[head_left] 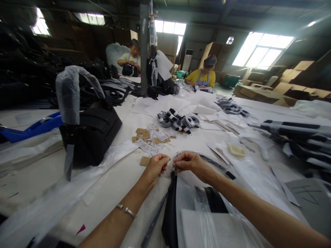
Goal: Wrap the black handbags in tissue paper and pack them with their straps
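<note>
Head view: our left hand (158, 166) has its thumb and forefinger pressed together with the other fingers curled under; whether a fine thread lies in that pinch we cannot tell. Our right hand (188, 162) is bunched closed too, its fingertips at or just above the top corner of the black bag (169, 213); we cannot tell whether they grip it. The bag is on the table (128, 124) before us, below the right hand.

We judge that a small or thin piece could slip from so narrow a pinch and be lost among the loose tags (155, 137) just beyond. A careless pull could drag the dark strap (156, 215) beside the bag or crease the thin wrapping.

The bag's side is smooth, dull black and tapers upward; a flat white sheet (196, 224) covers part of it, under glossy, wrinkled clear film. The tags are stiff brown and white rectangles, some with pale strings. Farther out, coiled straps (190, 121) make banded grey rings. To the left stands a boxy second bag (95, 134), its arched handle (68, 93) wrapped in cloudy, crinkled film. Two people work beyond.
</note>
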Demonstrator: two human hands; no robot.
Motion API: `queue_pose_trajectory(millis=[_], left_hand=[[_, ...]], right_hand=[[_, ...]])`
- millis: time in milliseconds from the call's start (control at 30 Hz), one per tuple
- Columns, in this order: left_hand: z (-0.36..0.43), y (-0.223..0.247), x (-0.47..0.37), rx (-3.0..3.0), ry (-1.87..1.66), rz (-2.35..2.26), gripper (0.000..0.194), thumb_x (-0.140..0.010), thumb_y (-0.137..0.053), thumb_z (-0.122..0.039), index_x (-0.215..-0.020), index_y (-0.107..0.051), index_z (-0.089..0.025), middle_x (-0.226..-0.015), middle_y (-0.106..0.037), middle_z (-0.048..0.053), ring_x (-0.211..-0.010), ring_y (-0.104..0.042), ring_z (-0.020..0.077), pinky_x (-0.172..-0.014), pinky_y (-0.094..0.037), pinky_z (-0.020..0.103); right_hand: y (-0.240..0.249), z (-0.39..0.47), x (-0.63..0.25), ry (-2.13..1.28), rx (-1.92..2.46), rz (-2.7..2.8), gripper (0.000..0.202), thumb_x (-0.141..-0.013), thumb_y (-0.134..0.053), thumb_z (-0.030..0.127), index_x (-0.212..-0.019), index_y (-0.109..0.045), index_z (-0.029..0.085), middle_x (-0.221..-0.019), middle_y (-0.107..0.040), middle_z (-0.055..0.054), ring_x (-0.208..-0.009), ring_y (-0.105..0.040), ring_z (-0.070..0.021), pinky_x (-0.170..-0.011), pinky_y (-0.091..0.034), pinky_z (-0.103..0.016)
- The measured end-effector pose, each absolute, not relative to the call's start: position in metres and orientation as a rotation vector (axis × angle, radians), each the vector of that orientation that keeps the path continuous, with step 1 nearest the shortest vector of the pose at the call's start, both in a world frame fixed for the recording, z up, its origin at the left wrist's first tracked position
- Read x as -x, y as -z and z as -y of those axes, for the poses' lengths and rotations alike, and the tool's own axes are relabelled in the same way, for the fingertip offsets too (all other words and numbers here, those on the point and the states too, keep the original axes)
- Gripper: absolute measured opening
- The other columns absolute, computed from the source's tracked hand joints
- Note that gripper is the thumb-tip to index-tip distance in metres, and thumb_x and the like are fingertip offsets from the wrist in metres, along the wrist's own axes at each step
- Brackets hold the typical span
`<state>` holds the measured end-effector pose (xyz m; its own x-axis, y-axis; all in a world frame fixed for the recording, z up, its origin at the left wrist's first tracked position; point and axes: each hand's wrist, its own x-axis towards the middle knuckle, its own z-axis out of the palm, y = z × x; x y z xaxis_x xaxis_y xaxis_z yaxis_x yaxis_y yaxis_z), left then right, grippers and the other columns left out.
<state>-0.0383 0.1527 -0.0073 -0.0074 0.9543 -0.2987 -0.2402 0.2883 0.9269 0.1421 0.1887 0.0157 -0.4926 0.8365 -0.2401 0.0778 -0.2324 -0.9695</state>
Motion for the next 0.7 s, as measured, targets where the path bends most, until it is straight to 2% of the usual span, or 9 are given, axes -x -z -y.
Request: queue_pose_trajectory(millis=[133, 267, 333, 400, 567, 700], left_hand=[[-0.156, 0.014, 0.039, -0.749, -1.132, -1.189, 0.034, -0.061, -0.073, -0.044, -0.075, -0.058, -0.017, -0.057, -0.052, -0.006, -0.046, -0.041, 0.0055, -0.043, -0.026, 0.019], [-0.158, 0.016, 0.044, -0.699, -1.13, -1.159, 0.037, -0.06, -0.075, -0.042, -0.08, -0.06, -0.015, -0.067, -0.06, -0.002, -0.048, -0.045, 0.0048, -0.043, -0.029, 0.018], [-0.158, 0.016, 0.045, -0.678, -1.131, -1.147, 0.039, -0.058, -0.076, -0.041, -0.082, -0.06, -0.015, -0.071, -0.062, -0.002, -0.048, -0.046, 0.0044, -0.043, -0.029, 0.018], [-0.158, 0.015, 0.046, -0.666, -1.134, -1.144, 0.039, -0.057, -0.077, -0.04, -0.082, -0.061, -0.015, -0.073, -0.062, -0.002, -0.049, -0.046, 0.0041, -0.043, -0.029, 0.018], [-0.157, 0.015, 0.044, -0.688, -1.123, -1.164, 0.034, -0.057, -0.075, -0.039, -0.078, -0.062, -0.015, -0.062, -0.056, -0.004, -0.048, -0.046, 0.0058, -0.042, -0.029, 0.018], [-0.157, 0.015, 0.042, -0.737, -1.113, -1.21, 0.03, -0.059, -0.072, -0.039, -0.075, -0.064, -0.015, -0.055, -0.051, -0.005, -0.046, -0.04, 0.0062, -0.042, -0.026, 0.019]], right_hand=[[-0.014, -0.192, -0.127, -1.792, 1.126, 1.437, 0.039, -0.06, -0.088, 0.041, -0.081, -0.069, 0.014, -0.074, -0.069, -0.001, -0.064, -0.063, -0.013, -0.066, -0.055, -0.03], [-0.011, -0.189, -0.124, -1.903, 1.028, 1.345, 0.05, -0.054, -0.091, 0.03, -0.096, -0.067, 0.016, -0.086, -0.072, -0.002, -0.073, -0.066, -0.0137, -0.073, -0.054, -0.029], [-0.009, -0.187, -0.127, -1.918, 1.038, 1.292, 0.051, -0.051, -0.092, 0.025, -0.095, -0.066, 0.017, -0.088, -0.072, -0.002, -0.077, -0.067, -0.0144, -0.076, -0.053, -0.029], [-0.007, -0.187, -0.129, -1.876, 1.078, 1.264, 0.045, -0.052, -0.091, 0.027, -0.089, -0.068, 0.016, -0.084, -0.071, -0.001, -0.076, -0.066, -0.0143, -0.076, -0.053, -0.029], [-0.007, -0.187, -0.13, -1.75, 1.131, 1.442, 0.032, -0.061, -0.086, 0.036, -0.081, -0.072, 0.014, -0.073, -0.068, -0.001, -0.063, -0.059, -0.0115, -0.058, -0.046, -0.024], [-0.008, -0.191, -0.123, -1.723, 1.168, 1.606, 0.032, -0.06, -0.083, 0.03, -0.082, -0.066, 0.015, -0.065, -0.066, 0.002, -0.052, -0.054, -0.0088, -0.048, -0.04, -0.02]])
